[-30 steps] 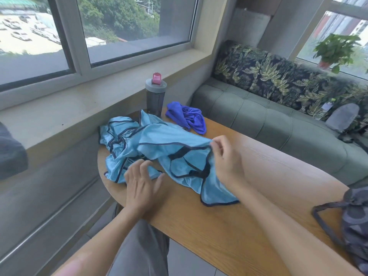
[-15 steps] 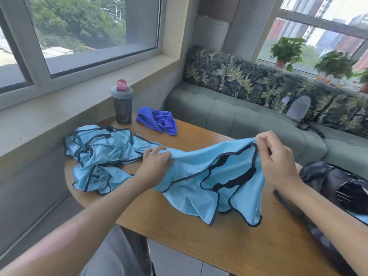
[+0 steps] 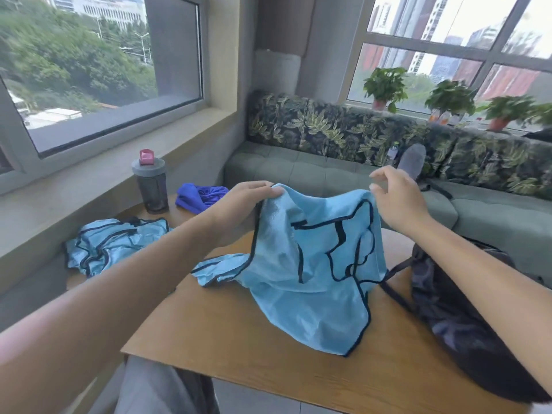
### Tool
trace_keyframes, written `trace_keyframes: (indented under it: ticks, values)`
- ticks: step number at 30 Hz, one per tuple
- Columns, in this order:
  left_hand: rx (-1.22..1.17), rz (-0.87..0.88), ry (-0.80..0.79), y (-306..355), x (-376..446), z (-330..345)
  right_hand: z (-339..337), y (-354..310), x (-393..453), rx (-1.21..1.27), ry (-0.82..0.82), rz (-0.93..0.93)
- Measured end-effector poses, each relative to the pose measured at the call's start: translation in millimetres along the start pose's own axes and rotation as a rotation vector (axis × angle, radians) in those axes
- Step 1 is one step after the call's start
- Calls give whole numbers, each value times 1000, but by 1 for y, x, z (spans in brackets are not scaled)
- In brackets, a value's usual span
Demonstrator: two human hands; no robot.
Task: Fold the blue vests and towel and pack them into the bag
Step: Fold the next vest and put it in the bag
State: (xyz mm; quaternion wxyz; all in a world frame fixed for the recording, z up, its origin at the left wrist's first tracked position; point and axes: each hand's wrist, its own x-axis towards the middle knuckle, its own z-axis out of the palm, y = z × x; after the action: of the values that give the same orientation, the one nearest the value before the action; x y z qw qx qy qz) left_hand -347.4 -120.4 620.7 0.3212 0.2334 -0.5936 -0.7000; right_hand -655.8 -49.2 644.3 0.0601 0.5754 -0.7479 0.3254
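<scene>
A person seated at a wooden surface (image 3: 239, 333) is holding up a light blue mesh vest with dark piping (image 3: 310, 264), its lower half draping onto the wood. The left hand (image 3: 239, 201) is pinching one top corner between thumb and fingers. The right hand (image 3: 394, 198) is at the other top corner, fingers loosely curled; whether they are actually gripping the fabric cannot be told. A second crumpled light blue vest (image 3: 116, 243) is lying near the far left edge, with a bunched royal blue towel (image 3: 197, 195) beyond it, beside a grey shaker bottle with a pink cap (image 3: 150, 183). A dark fabric bag (image 3: 460, 318) is sitting at the right, just beside the raised vest. This looks like the opening step: spreading the first vest out for folding. Next, the right hand probably needs a firm hold so the vest can be laid flat.
</scene>
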Motion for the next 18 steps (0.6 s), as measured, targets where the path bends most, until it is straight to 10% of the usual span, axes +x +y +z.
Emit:
trace_keyframes:
  ticks: [3,9,15,18]
  values:
    - [-45,-73,-53,-3,4,17,10,-11,-28,99,6,65]
    - [-26,-149,-142,-39,-3,48,46,-32,-101,1050,-578,441]
    - [665,68,133,-84,-6,12,76,-16,-138,1159,-271,582]
    - [998,-117,233,-120,-7,-48,79,-6,-150,1123,-263,587]
